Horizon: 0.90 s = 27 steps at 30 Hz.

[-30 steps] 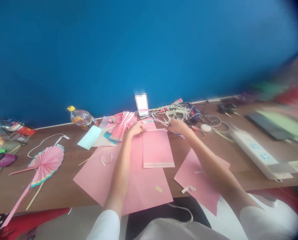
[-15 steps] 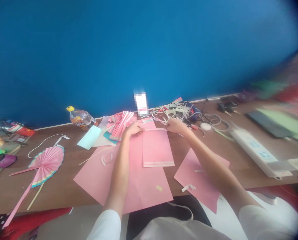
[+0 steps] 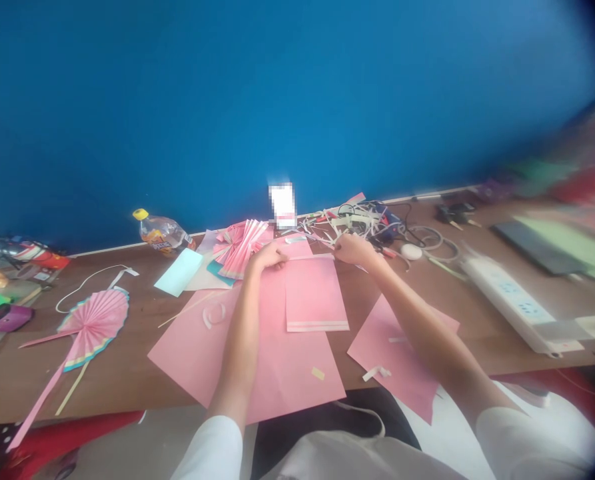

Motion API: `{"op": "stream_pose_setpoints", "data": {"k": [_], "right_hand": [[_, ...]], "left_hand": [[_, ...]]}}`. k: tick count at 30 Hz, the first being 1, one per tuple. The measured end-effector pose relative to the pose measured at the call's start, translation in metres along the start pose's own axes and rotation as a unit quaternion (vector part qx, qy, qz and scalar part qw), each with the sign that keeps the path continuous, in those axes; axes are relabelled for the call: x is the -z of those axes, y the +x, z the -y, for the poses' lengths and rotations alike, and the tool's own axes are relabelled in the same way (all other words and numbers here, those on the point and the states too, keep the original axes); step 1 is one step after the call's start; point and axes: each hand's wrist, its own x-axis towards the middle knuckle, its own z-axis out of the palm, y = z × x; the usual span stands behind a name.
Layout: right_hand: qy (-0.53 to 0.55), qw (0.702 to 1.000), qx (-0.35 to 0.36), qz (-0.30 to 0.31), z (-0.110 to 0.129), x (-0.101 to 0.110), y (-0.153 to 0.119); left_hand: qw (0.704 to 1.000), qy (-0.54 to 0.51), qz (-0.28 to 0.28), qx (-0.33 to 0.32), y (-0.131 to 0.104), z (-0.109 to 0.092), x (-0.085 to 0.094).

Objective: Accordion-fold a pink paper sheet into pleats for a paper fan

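A pink rectangular sheet lies in front of me, with white lines near its bottom edge and a pale strip along its top. My left hand is closed at the strip's left end, fingers pinched on it. At the right end, my right hand pinches the same strip. Beneath are larger pink sheets. Behind my left hand sits a folded pink paper fan. Another pink fan with a blue edge rests at the left.
A bottle with a yellow cap and a light blue paper are at the back left. Paper scraps and cables pile up at the back. A white power strip and another pink sheet lie to the right.
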Motion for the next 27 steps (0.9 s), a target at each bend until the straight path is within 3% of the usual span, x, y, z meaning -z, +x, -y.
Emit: {"op": "stream_pose_setpoints", "data": {"k": [14, 17, 20, 22, 25, 27], "right_hand": [[-0.068, 0.997, -0.017, -0.036, 0.013, -0.010, -0.001], [-0.019, 0.999, 0.007, -0.025, 0.007, -0.002, -0.002], [0.102, 0.990, 0.095, 0.014, 0.004, 0.013, -0.008], [0.174, 0.975, 0.131, 0.033, 0.006, 0.023, -0.014], [0.202, 0.967, 0.151, 0.030, 0.012, 0.032, -0.022], [0.206, 0.963, 0.172, 0.019, 0.016, 0.033, -0.025]], "left_hand": [[1.000, 0.015, 0.000, -0.009, 0.002, 0.001, -0.002], [0.999, 0.017, 0.014, -0.034, -0.003, 0.004, 0.005], [0.999, 0.032, 0.005, -0.038, -0.014, 0.006, 0.020], [0.997, 0.066, -0.044, -0.019, -0.022, 0.000, 0.027], [0.960, 0.139, -0.243, -0.005, -0.030, -0.023, 0.024], [0.948, 0.100, -0.281, -0.111, -0.032, -0.047, 0.011]]}}
